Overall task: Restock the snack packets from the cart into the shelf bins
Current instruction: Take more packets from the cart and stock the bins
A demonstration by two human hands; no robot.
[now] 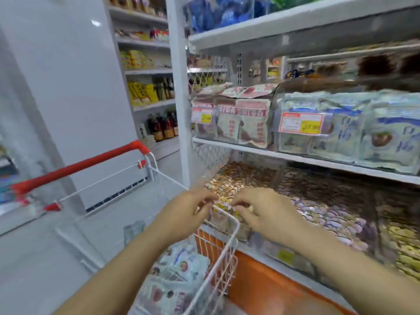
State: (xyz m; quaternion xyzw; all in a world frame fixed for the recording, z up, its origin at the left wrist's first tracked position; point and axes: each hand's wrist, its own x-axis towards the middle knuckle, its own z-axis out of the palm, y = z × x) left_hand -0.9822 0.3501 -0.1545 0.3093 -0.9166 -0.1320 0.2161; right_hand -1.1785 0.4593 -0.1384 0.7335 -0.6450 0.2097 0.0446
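Observation:
A white wire cart (223,253) with a red handle (77,165) stands against the shelf unit, with pale snack packets (175,278) piled in its bottom. My left hand (184,212) and my right hand (263,212) meet above the cart's far corner, at the front of the lowest bin of small wrapped sweets (229,180). Both hands have curled fingers pinching something small between them; motion blur hides what it is. On the shelf above, clear bins hold red-and-white packets (241,123) and blue-and-white packets (372,133).
Lower bins to the right hold purple-white sweets (327,214) and yellow sweets (404,251). An orange base panel (268,283) runs under them. A white cabinet (68,87) stands at the left, with bottles and yellow packs on far shelves (154,92).

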